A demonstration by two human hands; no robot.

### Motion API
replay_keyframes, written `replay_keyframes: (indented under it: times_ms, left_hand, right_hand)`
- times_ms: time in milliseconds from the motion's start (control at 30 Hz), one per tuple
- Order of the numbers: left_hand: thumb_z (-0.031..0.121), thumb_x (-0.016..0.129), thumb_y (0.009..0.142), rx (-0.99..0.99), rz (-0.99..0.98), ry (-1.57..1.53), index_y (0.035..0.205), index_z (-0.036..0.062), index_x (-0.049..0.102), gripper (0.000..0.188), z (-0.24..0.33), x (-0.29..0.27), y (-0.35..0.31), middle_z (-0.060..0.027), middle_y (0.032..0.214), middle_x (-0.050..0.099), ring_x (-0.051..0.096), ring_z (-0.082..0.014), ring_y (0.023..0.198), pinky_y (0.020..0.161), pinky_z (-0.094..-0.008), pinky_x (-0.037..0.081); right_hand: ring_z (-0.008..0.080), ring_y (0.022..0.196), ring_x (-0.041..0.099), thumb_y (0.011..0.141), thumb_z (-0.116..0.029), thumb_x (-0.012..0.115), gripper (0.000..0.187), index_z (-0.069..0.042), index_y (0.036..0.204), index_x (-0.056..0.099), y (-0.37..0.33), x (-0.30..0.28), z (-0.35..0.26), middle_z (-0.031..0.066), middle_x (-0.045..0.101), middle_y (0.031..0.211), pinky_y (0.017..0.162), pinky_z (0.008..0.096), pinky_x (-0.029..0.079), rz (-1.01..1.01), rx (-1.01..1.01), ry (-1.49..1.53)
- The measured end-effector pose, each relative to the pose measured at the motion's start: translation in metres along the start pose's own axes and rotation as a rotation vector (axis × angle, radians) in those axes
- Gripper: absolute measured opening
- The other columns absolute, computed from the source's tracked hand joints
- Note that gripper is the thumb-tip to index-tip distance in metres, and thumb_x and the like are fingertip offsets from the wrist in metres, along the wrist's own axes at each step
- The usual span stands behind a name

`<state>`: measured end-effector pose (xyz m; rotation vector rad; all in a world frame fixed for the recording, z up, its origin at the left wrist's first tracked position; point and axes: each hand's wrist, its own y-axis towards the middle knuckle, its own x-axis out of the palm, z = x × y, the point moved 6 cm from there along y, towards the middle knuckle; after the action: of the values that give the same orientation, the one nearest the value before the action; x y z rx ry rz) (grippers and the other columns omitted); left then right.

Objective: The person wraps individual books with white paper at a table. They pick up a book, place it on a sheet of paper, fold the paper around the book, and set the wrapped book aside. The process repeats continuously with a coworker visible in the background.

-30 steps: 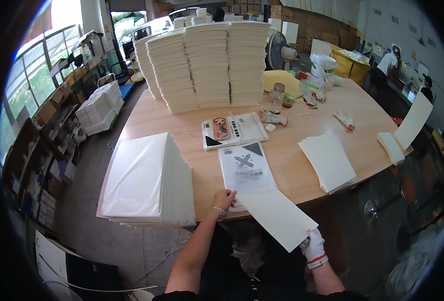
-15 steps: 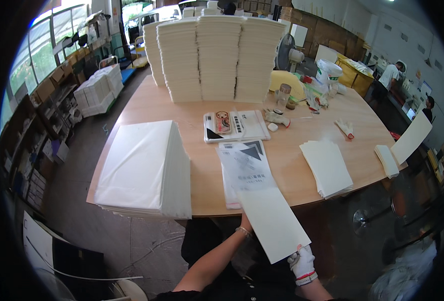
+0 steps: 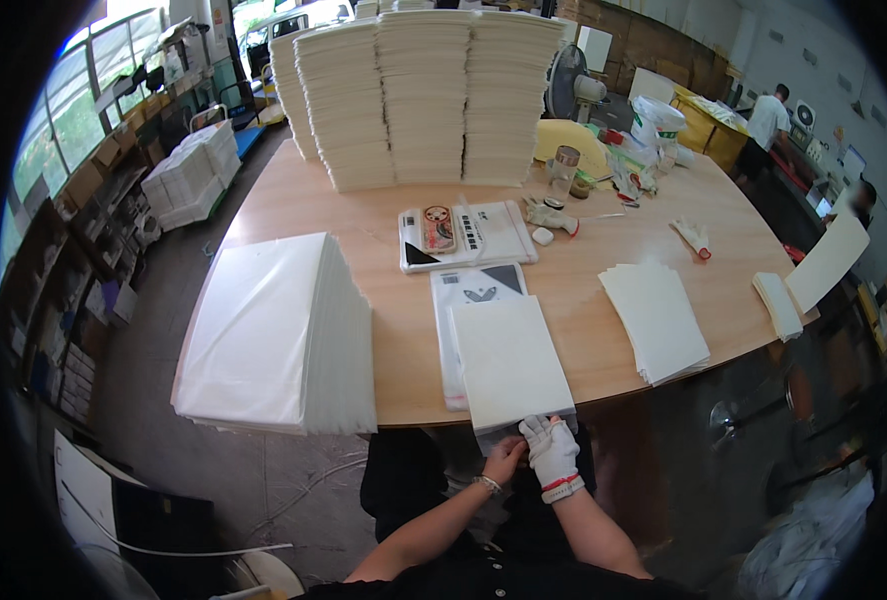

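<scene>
A pad of off-white sheets (image 3: 511, 355) lies at the table's near edge, over a stack of printed plastic bags (image 3: 450, 340). It is largely inside a clear plastic bag (image 3: 493, 432), whose mouth hangs past the edge toward me. My left hand (image 3: 504, 462), bare with a bracelet at the wrist, is closed on the bag's mouth. My right hand (image 3: 551, 450), in a white glove with a red cuff, has its fingers stretched against the near end of the sheets, touching the bag. Its fingertips are partly hard to make out.
A tall block of white sheets (image 3: 298, 335) stands left. Piled sheets (image 3: 423, 105) rise at the back. A phone (image 3: 438, 230) lies on a packed bag (image 3: 503, 235). Loose sheets (image 3: 655, 325), a glove (image 3: 691, 240) and a jar (image 3: 563, 170) are to the right. A person (image 3: 766, 125) stands far right.
The sheets have slid away from me, deeper into the bag. My right hand has moved left and forward, from gripping their near corner to beside my left hand.
</scene>
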<state>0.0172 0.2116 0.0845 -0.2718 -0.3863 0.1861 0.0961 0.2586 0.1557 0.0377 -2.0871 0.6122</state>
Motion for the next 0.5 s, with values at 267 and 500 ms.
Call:
replay_keyframes:
  times_ms: [267, 500]
  left_hand:
    - [0.029, 0.055, 0.079, -0.036, 0.269, -0.32, 0.105, 0.006, 0.05, 0.036, 0.039, -0.053, -0.045, -0.0057, 0.096, 0.056, 0.054, -0.0179, 0.085, 0.076, -0.03, 0.041]
    - [0.027, 0.037, 0.087, -0.003, 0.281, 0.055, 0.098, -0.0045, 0.058, 0.039, 0.025, -0.063, -0.043, -0.0072, 0.088, 0.061, 0.058, -0.015, 0.08, 0.071, -0.0273, 0.045]
  right_hand:
    - [0.0162, 0.061, 0.055, 0.083, -0.013, 0.049, 0.012, -0.002, 0.08, 0.053, -0.029, 0.025, -0.009, 0.0066, 0.056, 0.079, 0.054, 0.0273, 0.045, -0.306, 0.055, -1.231]
    - [0.0297, 0.073, 0.054, 0.067, -0.019, 0.058, 0.014, -0.007, 0.071, 0.054, -0.035, 0.086, 0.045, 0.0114, 0.053, 0.075, 0.062, 0.0396, 0.045, -0.757, -0.621, -2.021]
